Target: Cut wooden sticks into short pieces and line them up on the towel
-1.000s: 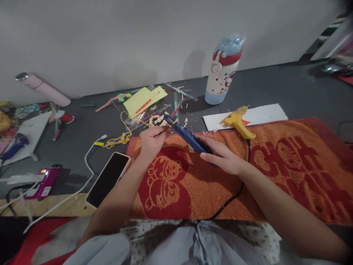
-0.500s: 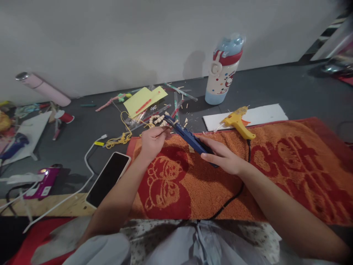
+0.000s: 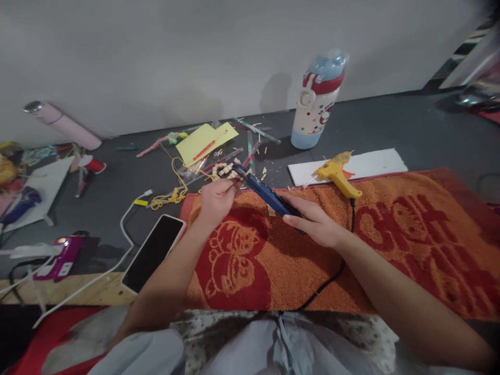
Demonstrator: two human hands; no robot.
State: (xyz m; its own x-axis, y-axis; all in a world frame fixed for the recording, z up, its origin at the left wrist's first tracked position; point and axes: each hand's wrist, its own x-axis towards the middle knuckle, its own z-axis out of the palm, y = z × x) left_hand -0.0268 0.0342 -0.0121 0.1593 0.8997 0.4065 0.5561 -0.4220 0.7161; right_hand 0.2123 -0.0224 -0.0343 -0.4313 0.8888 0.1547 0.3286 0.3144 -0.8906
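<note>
My right hand (image 3: 312, 221) is closed around a long blue cutter (image 3: 267, 195), thumb on the near side and fingers on the far side. The cutter slants up to the left, and its tip reaches my left hand (image 3: 219, 200). My left fingers are pinched on a thin stick (image 3: 236, 180), mostly hidden, that meets the cutter's tip. Just behind lies a cluster of small pale wooden pieces (image 3: 223, 169). A few more short pieces (image 3: 271, 210) rest on the orange towel (image 3: 297, 265) under the cutter.
A yellow glue gun (image 3: 336, 174) lies across a white board (image 3: 375, 165). Behind it stands a bottle (image 3: 314, 112). Yellow paper (image 3: 201, 139), plastic-wrapped sticks and yellow yarn (image 3: 172, 197) are strewn ahead. A phone (image 3: 154, 253), white cable (image 3: 123, 224) and purple power strip (image 3: 64, 258) lie left.
Both hands hold nearly the same pose, with the cutter tip still at the stick. The right hand has shifted very slightly left. Little else differs.
</note>
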